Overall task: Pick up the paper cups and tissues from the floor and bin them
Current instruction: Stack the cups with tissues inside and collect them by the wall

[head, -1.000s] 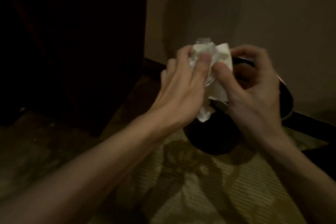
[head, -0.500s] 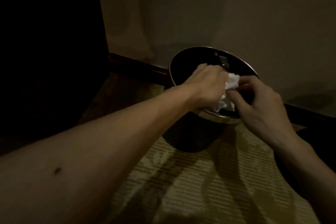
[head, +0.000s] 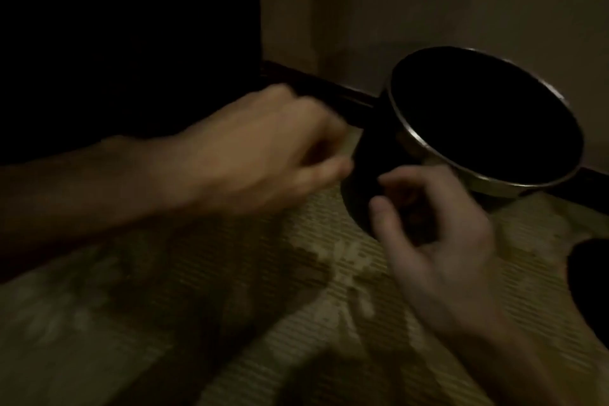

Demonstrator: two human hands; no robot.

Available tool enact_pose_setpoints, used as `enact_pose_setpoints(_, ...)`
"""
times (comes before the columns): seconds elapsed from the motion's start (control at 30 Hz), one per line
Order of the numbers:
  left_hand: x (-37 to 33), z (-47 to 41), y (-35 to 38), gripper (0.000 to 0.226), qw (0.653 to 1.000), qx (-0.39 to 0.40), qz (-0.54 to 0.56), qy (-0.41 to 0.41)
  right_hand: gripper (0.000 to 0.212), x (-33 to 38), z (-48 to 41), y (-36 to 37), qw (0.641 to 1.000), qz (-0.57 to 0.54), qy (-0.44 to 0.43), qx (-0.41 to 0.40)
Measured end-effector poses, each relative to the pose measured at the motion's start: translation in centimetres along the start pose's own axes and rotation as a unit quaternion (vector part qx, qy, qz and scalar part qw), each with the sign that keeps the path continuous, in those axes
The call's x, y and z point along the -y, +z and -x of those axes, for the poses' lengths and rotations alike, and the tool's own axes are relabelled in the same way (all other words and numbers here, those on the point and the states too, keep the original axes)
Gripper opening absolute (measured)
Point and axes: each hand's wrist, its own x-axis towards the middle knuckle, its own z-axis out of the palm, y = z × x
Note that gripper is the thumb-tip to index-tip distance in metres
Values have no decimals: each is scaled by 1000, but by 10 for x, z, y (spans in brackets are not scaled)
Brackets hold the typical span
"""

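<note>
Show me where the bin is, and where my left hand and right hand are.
bin [head: 418, 145]: head view, on the metal rim's near left edge.
left hand [head: 263, 148]: head view, on the back of the hand.
right hand [head: 438, 247]: head view, on the middle of the hand.

The left hand, blurred, fingers curled, and the right hand, loosely curled, hung empty beside the metal-rimmed bin on the patterned carpet
</note>
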Motion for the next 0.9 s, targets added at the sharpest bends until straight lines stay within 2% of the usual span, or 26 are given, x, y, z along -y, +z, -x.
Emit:
enact_pose_setpoints(0.1, 28, 86, 19, 38, 991, 103, -30, -82, 16, 27, 29, 62, 993, -67, 9, 96)
enact_pose_setpoints(0.17, 45, 149, 35, 37, 967, 193, -38, -161, 17, 48, 49, 102, 978, -101, 5, 182)
enact_pose_setpoints(0.23, 56, 212, 51, 34, 939, 259, -48, -222, 17, 68, 70, 136, 950, -130, 5, 283)
enact_pose_setpoints(0.33, 67, 296, 72, 29, 902, 302, -8, -308, 19, 98, 103, 180, 898, -162, -30, 407)
enact_pose_setpoints(0.47, 69, 387, 96, 30, 864, 275, 27, -420, 20, 138, 152, 219, 838, -140, -98, 518)
enact_pose_setpoints(0.57, 64, 442, 116, 53, 835, 229, 47, -498, 29, 158, 181, 241, 788, -131, -111, 591)
enact_pose_setpoints(0.63, 58, 473, 131, 71, 810, 197, 69, -548, 42, 170, 196, 253, 762, -126, -111, 625)
enact_pose_setpoints(0.77, 43, 505, 156, 90, 751, 129, 170, -624, 70, 196, 223, 277, 728, -127, -96, 667)
enact_pose_setpoints(0.9, 37, 510, 179, 86, 730, 36, 199, -653, 70, 207, 241, 297, 717, -112, -70, 684)
